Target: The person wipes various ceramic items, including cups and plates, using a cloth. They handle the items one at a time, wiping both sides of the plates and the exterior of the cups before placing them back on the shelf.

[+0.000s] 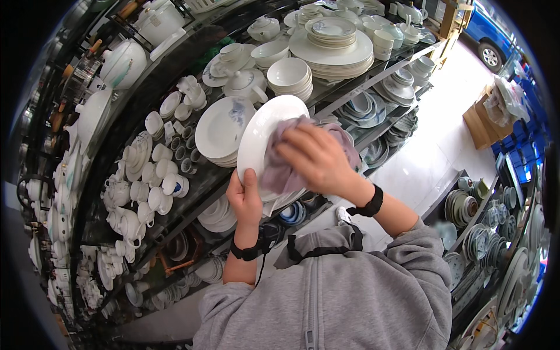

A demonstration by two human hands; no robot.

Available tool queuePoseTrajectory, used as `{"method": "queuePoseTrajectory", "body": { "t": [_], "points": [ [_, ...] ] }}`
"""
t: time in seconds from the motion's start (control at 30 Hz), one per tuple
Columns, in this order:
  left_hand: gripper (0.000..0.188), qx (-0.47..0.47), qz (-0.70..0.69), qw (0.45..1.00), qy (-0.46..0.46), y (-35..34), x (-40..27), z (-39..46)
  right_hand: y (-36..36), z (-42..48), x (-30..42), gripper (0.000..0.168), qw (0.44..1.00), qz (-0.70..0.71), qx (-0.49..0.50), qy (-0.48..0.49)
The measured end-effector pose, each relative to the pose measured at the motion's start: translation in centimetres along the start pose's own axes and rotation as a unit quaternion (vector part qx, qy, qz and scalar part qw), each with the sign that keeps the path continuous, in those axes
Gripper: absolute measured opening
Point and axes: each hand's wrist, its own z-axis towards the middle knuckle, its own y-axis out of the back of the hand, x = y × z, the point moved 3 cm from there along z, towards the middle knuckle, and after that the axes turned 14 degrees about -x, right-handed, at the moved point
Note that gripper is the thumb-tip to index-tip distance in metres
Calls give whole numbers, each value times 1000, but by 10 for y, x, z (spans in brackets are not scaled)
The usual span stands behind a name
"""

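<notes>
My left hand (246, 194) grips the lower left rim of a white plate (256, 135), thumb on its face. The plate is tilted up in front of my chest. Against its face my right hand (313, 155) presses a mauve cloth (284, 162), which is bunched under the fingers and covers much of the plate. A loose end of the cloth hangs past the wrist on the right. Just left of the held plate, a stack of white plates (225, 127) with a blue-grey floral print stands on the dark shelf. Behind it rises a stack of white bowls (289, 74).
Large plates (328, 48) are piled at the back of the shelf. Teapots and cups (157, 175) crowd its left part. Lower shelves hold bowls and dishes (361, 105). A cardboard box (485, 122) stands on the white floor (411, 157). More crockery (479, 240) fills racks at right.
</notes>
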Motion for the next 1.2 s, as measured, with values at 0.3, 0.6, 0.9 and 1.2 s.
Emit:
{"method": "queuePoseTrajectory", "body": {
  "t": [0.3,0.6,0.9,1.2],
  "points": [
    [31,15,72,993,-90,5,-10,0,-3,-63,-18,52,967,83,143,-194],
    [24,234,247,827,-448,-30,-48,3,20,-94,-69,68,620,453,-29,-640],
    [29,307,327,733,-511,-36,-23,-12,16,-109,-61,79,482,495,-26,-723],
    [84,130,-12,991,13,-7,22,-2,13,-108,-53,81,467,505,-111,-718]
  ]
}}
